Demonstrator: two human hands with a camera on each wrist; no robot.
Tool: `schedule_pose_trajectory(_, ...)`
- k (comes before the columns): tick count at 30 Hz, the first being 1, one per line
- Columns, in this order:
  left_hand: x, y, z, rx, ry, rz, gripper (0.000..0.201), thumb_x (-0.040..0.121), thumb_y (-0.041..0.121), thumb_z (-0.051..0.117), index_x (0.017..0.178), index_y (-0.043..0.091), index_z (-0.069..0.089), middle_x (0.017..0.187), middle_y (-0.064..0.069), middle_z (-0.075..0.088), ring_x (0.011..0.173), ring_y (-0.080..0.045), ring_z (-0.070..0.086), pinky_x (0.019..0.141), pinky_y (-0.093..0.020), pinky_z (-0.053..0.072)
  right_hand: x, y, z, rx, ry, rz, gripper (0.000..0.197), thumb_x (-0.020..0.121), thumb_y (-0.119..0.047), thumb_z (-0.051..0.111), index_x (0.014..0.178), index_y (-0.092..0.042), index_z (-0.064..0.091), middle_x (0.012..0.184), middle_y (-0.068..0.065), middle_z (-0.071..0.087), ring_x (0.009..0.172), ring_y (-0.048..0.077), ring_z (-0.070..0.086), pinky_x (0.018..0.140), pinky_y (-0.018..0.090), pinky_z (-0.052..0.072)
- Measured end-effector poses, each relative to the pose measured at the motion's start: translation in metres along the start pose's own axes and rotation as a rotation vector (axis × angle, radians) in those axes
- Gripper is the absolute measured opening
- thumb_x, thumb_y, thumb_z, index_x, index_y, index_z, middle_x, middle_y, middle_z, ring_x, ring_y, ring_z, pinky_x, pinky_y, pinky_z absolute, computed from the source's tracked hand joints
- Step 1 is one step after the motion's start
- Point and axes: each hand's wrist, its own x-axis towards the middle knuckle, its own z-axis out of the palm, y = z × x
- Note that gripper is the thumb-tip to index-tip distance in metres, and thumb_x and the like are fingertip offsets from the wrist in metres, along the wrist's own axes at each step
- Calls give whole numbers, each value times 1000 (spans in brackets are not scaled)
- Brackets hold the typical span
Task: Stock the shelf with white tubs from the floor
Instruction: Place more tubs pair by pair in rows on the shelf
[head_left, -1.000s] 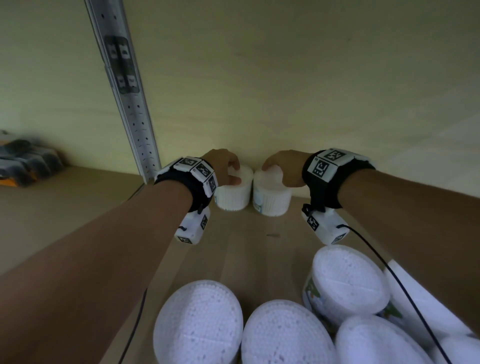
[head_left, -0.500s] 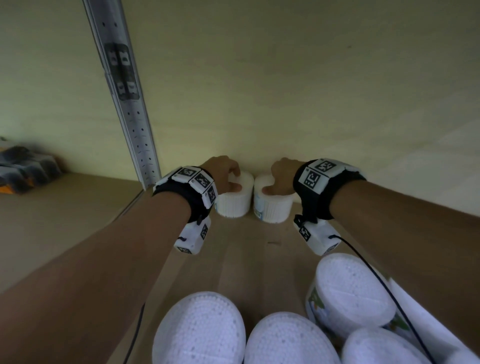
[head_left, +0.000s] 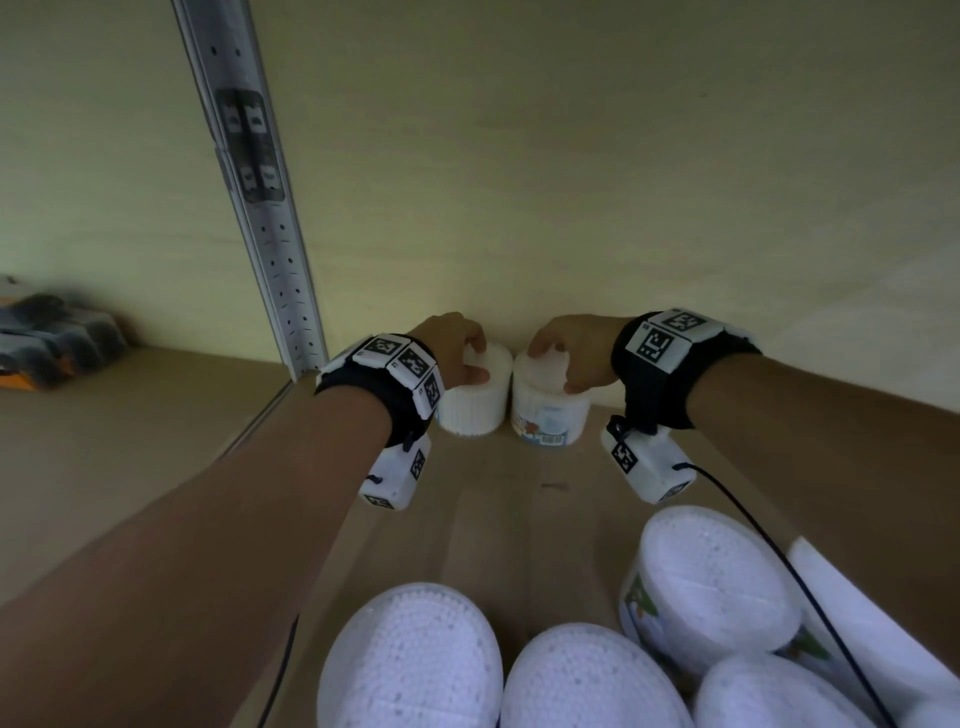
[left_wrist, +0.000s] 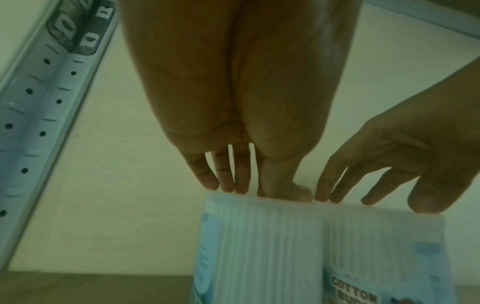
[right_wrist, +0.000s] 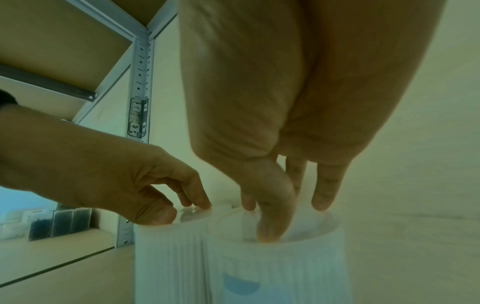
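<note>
Two white ribbed tubs stand side by side at the back of the wooden shelf (head_left: 493, 519), close to the wall. My left hand (head_left: 457, 353) reaches over the left tub (head_left: 472, 405), thumb on the lid's near rim and fingertips on top. My right hand (head_left: 563, 358) grips the right tub (head_left: 550, 421), which has a blue label, by its lid. The left wrist view shows the left hand (left_wrist: 246, 191) on its tub (left_wrist: 259, 246). In the right wrist view the right hand (right_wrist: 283, 216) presses its thumb into the lid of its tub (right_wrist: 280, 267).
A grey perforated shelf upright (head_left: 270, 260) rises just left of the left tub. Several more white tubs (head_left: 410, 660) lie in the near foreground under my arms. Dark packets (head_left: 57, 343) sit on the neighbouring shelf bay at far left. A black cable (head_left: 779, 551) trails from my right wrist.
Both hands stay on the two tubs at the back of the shelf. The right thumb has shifted on its lid, from the near left towards the right rim. The tubs have barely moved.
</note>
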Motion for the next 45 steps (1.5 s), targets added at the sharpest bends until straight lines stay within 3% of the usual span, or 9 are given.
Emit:
schedule_pose_trajectory(4, 1, -1, 2, 7, -4, -9, 43, 90, 30, 62, 128, 12, 52, 133, -12, 47, 121, -29, 47, 96, -32, 37, -5, -1, -2, 47, -1, -63, 61, 85, 9, 50, 140, -18, 47, 151, 8, 36, 134, 29, 42, 100, 37, 44)
schedule_pose_trajectory(7, 1, -1, 2, 0, -5, -14, 43, 89, 31, 62, 127, 13, 52, 133, -12, 46, 121, -29, 47, 97, -32, 37, -5, 0, -1, 92, 67, -45, 55, 86, 4, 50, 137, -16, 48, 147, 9, 40, 132, 29, 43, 102, 38, 44)
schedule_pose_trajectory(10, 1, -1, 2, 0, -7, -15, 43, 89, 31, 62, 127, 13, 52, 133, -12, 46, 122, -29, 47, 98, -33, 37, -2, -2, 0, 42, 148, 47, 44, 92, -21, 58, 133, -6, 51, 139, 13, 48, 123, 30, 50, 100, 36, 45)
schedule_pose_trajectory(12, 1, -2, 3, -6, -3, -12, 43, 89, 30, 63, 127, 12, 52, 133, -12, 46, 122, -29, 47, 98, -32, 37, 1, -2, 3, -34, 95, 119, 59, 91, -46, 56, 131, -2, 52, 134, 15, 54, 120, 31, 55, 101, 38, 47)
schedule_pose_trajectory(15, 1, -2, 3, -10, 0, -11, 43, 89, 30, 62, 127, 12, 52, 132, -12, 46, 121, -29, 47, 98, -32, 36, 4, -4, 6, -92, 41, 139, 68, 88, -54, 55, 132, -2, 51, 132, 15, 56, 118, 31, 56, 102, 39, 47)
schedule_pose_trajectory(20, 0, -2, 3, -9, -3, -10, 43, 90, 30, 62, 127, 12, 52, 133, -11, 46, 122, -29, 46, 98, -33, 36, 7, -11, 5, -119, 25, 141, 46, 90, -47, 56, 103, -3, 62, 88, 10, 59, 87, 27, 55, 75, 32, 44)
schedule_pose_trajectory(25, 0, -2, 4, -13, -9, -13, 43, 90, 31, 61, 128, 13, 51, 132, -12, 46, 121, -29, 47, 99, -33, 37, 10, -8, 6, -121, 30, 126, 57, 91, -35, 60, 135, 0, 51, 137, 16, 54, 124, 32, 54, 105, 38, 46)
schedule_pose_trajectory(29, 1, -2, 4, -17, -14, -20, 42, 90, 31, 61, 127, 13, 51, 131, -12, 46, 121, -29, 47, 100, -35, 37, 6, -6, 3, -120, 23, 73, 63, 90, -20, 64, 146, -6, 37, 150, 13, 39, 135, 29, 42, 110, 35, 38)
schedule_pose_trajectory(45, 1, -1, 3, -16, -26, -14, 42, 91, 29, 59, 130, 14, 50, 134, -11, 44, 123, -29, 45, 99, -33, 36, 4, -1, 4, -136, 65, 2, 63, 90, -19, 63, 146, -9, 37, 151, 11, 38, 136, 27, 41, 108, 32, 36)
